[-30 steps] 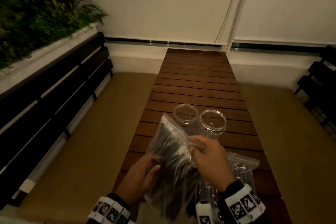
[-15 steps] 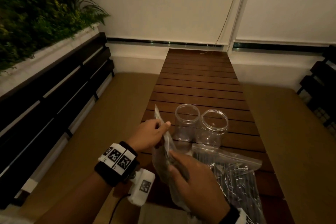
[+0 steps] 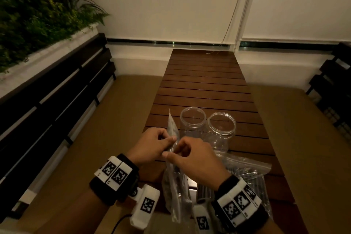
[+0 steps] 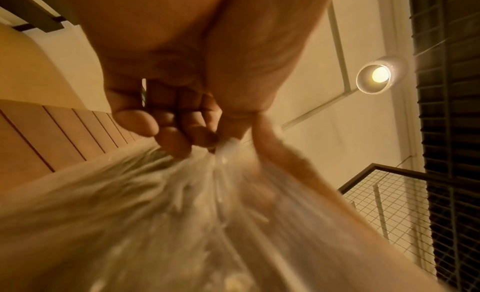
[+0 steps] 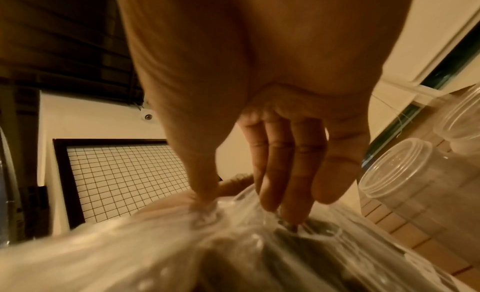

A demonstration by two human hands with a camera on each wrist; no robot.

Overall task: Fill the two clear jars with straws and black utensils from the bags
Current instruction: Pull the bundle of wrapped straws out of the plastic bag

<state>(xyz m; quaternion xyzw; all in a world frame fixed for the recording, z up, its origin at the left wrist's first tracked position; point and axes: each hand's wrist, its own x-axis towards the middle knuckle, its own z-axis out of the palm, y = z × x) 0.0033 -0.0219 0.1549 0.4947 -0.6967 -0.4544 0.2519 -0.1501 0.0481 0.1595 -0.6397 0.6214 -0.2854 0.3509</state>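
A left hand (image 3: pixel 152 145) and right hand (image 3: pixel 193 157) pinch opposite sides of the utensil bag (image 3: pixel 173 182) at its mouth, held upright just before two clear jars (image 3: pixel 221 125) — both empty. A second bag (image 3: pixel 252 178) (apparently straws) lies untouched at right. Filling has not begun — slatted wooden table (image 3: pixel 205 81), dim room.
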